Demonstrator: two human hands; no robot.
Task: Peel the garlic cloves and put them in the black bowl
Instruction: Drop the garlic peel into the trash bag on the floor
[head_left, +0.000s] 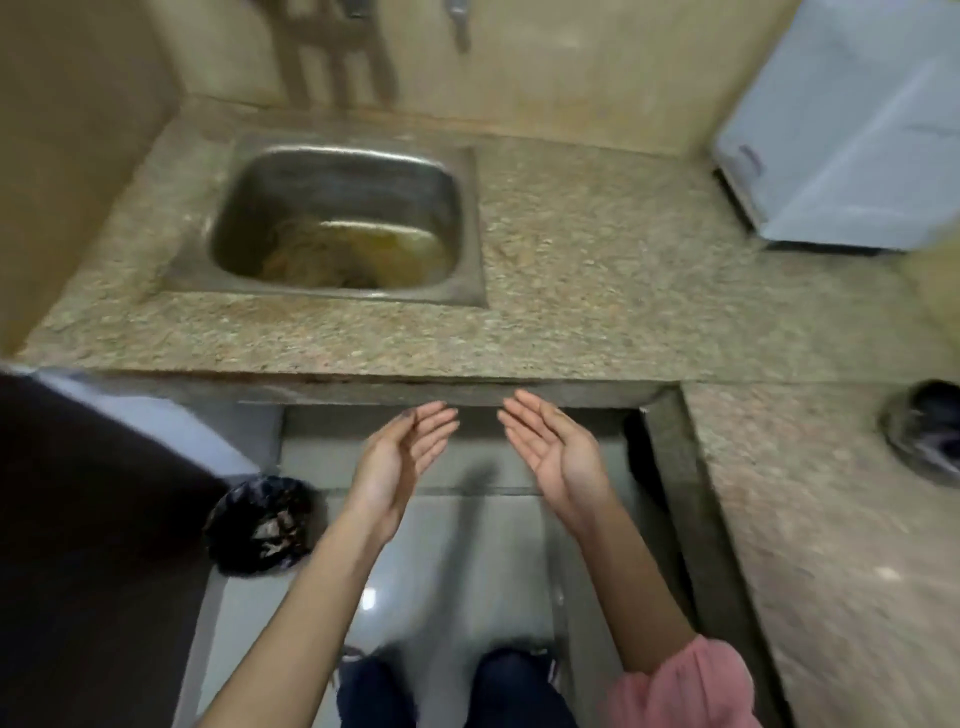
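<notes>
My left hand (400, 457) and my right hand (553, 452) are held out side by side, palms facing each other, just in front of the granite counter's front edge (467, 384). Both have straight, relaxed fingers and hold nothing. A black bowl (924, 431) sits on the counter at the far right edge of the view, blurred; its contents cannot be made out. No garlic cloves are visible.
A steel sink (337, 218) with murky water is set in the counter at the back left. A white appliance (852, 135) stands at the back right. A bin with a black liner (260, 525) sits on the tiled floor at the left, beside a dark panel (78, 519).
</notes>
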